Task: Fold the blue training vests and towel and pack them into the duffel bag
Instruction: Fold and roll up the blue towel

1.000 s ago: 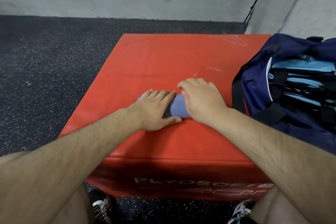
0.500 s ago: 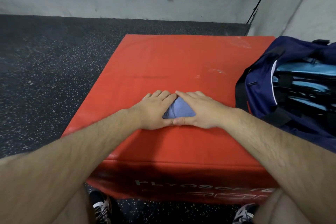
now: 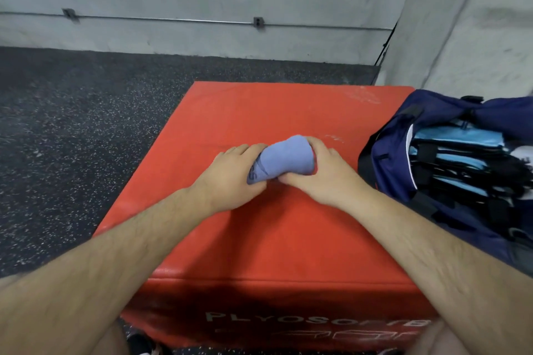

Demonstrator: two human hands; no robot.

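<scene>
Both hands grip a rolled light-blue towel (image 3: 281, 160) on the red plyo box (image 3: 288, 233); left hand (image 3: 233, 171) curls round its left end, right hand (image 3: 323, 173) wraps its right; the navy duffel bag (image 3: 386, 158), open, holds folded blue vests (image 3: 458, 138) at right.

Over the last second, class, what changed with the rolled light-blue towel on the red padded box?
Both hands lay flat on the rolled light-blue cloth towel; now the left hand and right hand grip its ends, tipping it up off the red padded box. The open navy fabric duffel bag with folded blue vests stayed put.
</scene>
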